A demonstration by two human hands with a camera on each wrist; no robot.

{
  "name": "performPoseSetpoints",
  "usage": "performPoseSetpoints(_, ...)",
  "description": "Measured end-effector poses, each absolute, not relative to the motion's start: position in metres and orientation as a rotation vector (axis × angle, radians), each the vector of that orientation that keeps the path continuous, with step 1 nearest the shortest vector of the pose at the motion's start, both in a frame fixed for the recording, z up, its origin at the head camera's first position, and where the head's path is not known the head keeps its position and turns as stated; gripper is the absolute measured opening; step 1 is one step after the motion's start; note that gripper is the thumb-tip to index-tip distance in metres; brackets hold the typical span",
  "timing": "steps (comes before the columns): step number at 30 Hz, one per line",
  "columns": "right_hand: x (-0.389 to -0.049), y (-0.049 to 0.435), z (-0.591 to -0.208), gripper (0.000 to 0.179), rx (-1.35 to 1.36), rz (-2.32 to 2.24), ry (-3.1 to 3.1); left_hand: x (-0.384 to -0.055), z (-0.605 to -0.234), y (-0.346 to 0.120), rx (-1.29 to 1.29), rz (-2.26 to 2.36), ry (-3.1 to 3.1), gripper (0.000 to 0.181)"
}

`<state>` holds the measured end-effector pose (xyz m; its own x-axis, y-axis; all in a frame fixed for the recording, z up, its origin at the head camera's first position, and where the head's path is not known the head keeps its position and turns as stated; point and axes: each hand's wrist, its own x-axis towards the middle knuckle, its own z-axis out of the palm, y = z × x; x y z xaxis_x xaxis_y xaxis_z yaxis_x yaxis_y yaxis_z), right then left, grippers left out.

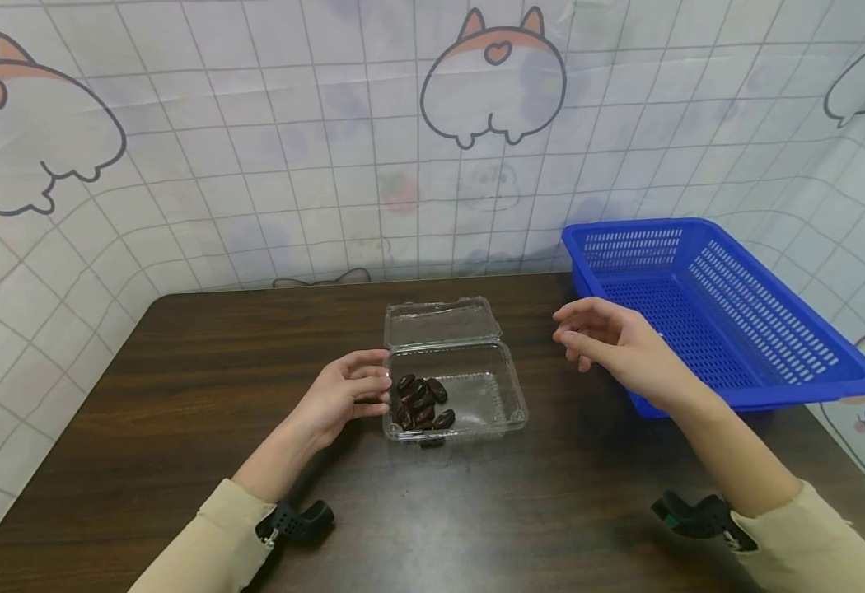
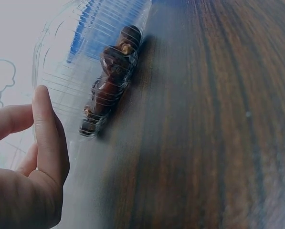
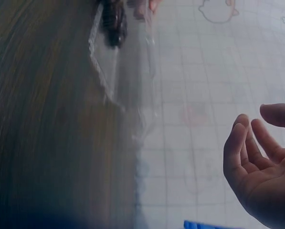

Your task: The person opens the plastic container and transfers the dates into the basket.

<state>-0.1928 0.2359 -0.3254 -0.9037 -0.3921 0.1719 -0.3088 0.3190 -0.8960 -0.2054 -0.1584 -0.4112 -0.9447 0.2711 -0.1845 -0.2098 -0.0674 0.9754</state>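
Observation:
A clear plastic clamshell box lies on the table with its lid folded back. Several dark brown dates are gathered in its left half; the left wrist view shows the dates through the ribbed wall. My left hand touches the box's left rim, its fingers fairly straight. Off to the right of the box, my right hand is raised in front of the basket, fingers loosely bent and nothing held. In the right wrist view that hand is apart from the box.
A blue plastic basket with slotted walls stands at the right, close beside my right forearm. The brown wooden table ends at a wall covering with a grid and cartoon pattern. A thin cable lies along the back edge.

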Motion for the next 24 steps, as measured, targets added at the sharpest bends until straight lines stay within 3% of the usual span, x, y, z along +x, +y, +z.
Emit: performPoseSetpoints(24,-0.206,0.172,-0.357,0.028,-0.745,-1.478,2.220,-0.206,-0.412,-0.158,0.043,2.088,1.872,0.051)
